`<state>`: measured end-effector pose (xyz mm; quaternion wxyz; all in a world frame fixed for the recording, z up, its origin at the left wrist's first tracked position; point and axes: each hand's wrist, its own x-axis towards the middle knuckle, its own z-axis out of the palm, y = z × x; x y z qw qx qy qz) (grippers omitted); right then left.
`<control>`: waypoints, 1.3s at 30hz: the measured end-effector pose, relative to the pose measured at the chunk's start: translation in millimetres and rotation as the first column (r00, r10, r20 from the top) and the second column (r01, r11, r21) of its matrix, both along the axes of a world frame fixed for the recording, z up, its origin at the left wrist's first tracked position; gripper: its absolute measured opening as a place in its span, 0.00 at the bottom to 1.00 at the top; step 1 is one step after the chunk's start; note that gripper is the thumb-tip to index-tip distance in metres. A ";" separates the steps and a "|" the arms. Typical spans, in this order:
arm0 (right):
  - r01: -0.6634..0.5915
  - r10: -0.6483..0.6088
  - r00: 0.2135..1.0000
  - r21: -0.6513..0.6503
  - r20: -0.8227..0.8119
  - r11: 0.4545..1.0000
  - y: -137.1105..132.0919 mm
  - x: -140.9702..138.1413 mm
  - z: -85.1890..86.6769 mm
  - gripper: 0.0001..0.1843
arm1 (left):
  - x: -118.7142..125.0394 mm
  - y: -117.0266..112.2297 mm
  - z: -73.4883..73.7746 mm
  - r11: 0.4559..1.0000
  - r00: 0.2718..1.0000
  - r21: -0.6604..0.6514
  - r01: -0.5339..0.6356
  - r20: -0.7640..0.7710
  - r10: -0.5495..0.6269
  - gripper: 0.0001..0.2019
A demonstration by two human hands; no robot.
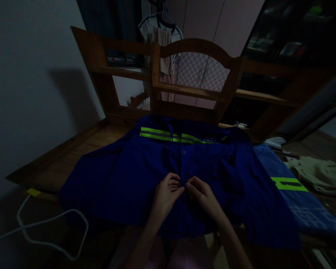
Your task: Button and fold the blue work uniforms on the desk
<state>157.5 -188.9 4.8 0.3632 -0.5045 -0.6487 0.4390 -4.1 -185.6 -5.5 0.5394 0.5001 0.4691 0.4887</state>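
Note:
A blue work jacket [123,172] with yellow-green reflective bands across its chest lies spread over the wooden desk, its sleeves out to both sides. My left hand [168,190] pinches the jacket's front placket from the left, thumb and fingers curled together. Close by on the other side, my right hand [200,192] pinches the same front edge, its fingertips almost meeting the left ones. A round button [183,152] shows higher up the placket. Whatever small part sits between the fingertips is hidden in the dim light.
A wooden shelf unit [190,89] rises behind the jacket. Folded blue clothing [291,194] with a yellow-green band lies at right, beside a pale cloth [319,173]. A white cable [53,220] loops at lower left. Clothes [162,41] hang on hangers behind.

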 end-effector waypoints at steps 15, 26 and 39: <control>0.167 -0.197 0.973 0.222 0.122 0.961 -7.9 -3.4 15.3 0.14 | 4.1 2.6 -6.4 0.987 0.941 0.146 -0.069 -0.319 0.113 0.09; -0.244 0.045 0.877 0.362 0.479 0.900 -84.4 4.2 21.9 0.22 | -17.3 -32.7 22.7 0.995 0.905 0.098 -0.004 -0.424 0.046 0.14; -0.208 0.077 0.935 0.360 0.346 0.910 -86.9 17.4 3.8 0.16 | -19.7 -73.6 27.0 0.979 0.815 0.077 0.191 -0.568 -0.114 0.08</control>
